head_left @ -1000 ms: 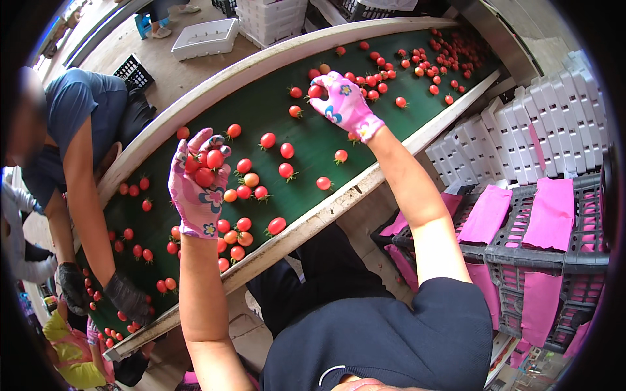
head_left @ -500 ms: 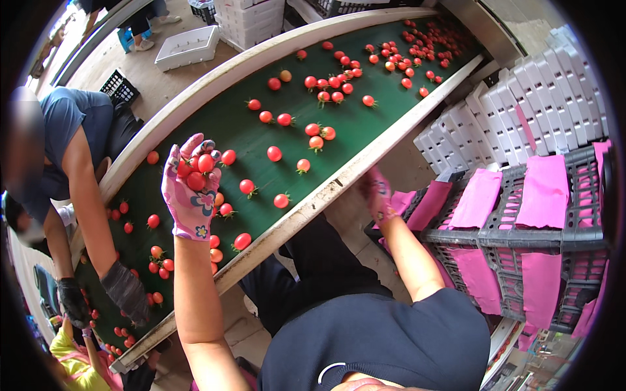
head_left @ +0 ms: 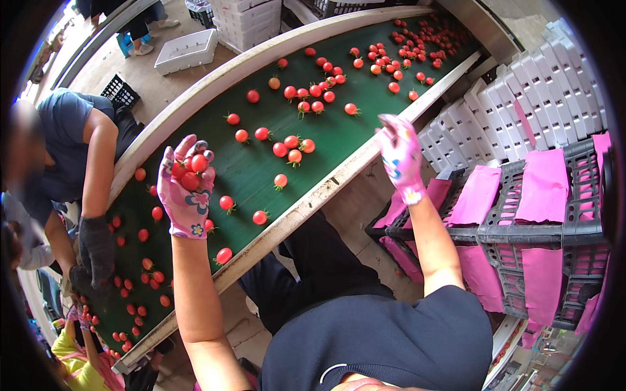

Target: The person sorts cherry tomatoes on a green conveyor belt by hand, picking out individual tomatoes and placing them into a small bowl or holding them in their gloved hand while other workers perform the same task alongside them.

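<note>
Left hand [head_left: 177, 199] cups tomatoes [head_left: 190, 181] over the belt [head_left: 251, 171]; right hand [head_left: 401, 163], grip unclear, hovers by rail [head_left: 295, 214] and white crates [head_left: 502, 114].

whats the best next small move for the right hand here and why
Probably reach the right hand over the green belt toward the small cluster of tomatoes: it is by the pale near rail with no tomato visible in it, while the left hand cups several tomatoes, and the cluster lies between the two hands.

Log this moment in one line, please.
left hand: cupping red tomatoes | right hand: near white rail, contents unclear | green belt: loose tomatoes scattered
</note>
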`<state>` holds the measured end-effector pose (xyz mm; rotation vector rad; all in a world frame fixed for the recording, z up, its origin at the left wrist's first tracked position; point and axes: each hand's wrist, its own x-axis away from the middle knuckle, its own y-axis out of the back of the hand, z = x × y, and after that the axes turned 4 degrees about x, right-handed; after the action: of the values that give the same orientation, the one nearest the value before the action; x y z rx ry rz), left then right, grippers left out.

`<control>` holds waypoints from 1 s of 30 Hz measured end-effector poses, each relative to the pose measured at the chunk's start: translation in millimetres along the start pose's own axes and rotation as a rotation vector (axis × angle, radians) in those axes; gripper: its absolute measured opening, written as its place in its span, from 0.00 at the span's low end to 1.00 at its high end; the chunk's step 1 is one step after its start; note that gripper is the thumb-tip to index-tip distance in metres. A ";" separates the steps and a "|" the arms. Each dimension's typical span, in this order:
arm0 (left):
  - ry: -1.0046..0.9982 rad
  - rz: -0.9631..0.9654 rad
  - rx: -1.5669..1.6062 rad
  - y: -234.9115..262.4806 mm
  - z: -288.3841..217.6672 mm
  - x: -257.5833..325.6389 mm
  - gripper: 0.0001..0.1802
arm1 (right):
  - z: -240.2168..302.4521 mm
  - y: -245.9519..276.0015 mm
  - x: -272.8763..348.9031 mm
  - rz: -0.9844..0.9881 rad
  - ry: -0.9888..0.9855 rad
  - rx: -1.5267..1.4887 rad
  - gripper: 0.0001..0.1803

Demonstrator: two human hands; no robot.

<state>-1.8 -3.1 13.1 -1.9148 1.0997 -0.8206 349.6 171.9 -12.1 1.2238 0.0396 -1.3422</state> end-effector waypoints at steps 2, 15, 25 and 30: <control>0.039 -0.041 -0.035 -6.9 2.5 -1.7 0.26 | 12.8 -21.7 -35.1 0.259 0.159 0.134 0.25; -0.099 0.006 0.096 -1.1 -14.0 8.7 0.26 | 71.4 -89.6 -64.4 0.796 0.561 -0.627 0.09; -0.087 -0.053 0.061 -6.5 -10.4 4.6 0.27 | 27.8 -161.7 -103.0 0.424 0.429 0.264 0.27; -0.077 -0.002 0.079 -4.0 -10.6 7.1 0.26 | 50.7 -122.8 -89.9 0.652 0.644 -0.498 0.14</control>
<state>-5.9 -11.3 22.8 -1.8663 1.0048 -0.7740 200.2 230.3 -10.3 1.0559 0.3751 -0.3098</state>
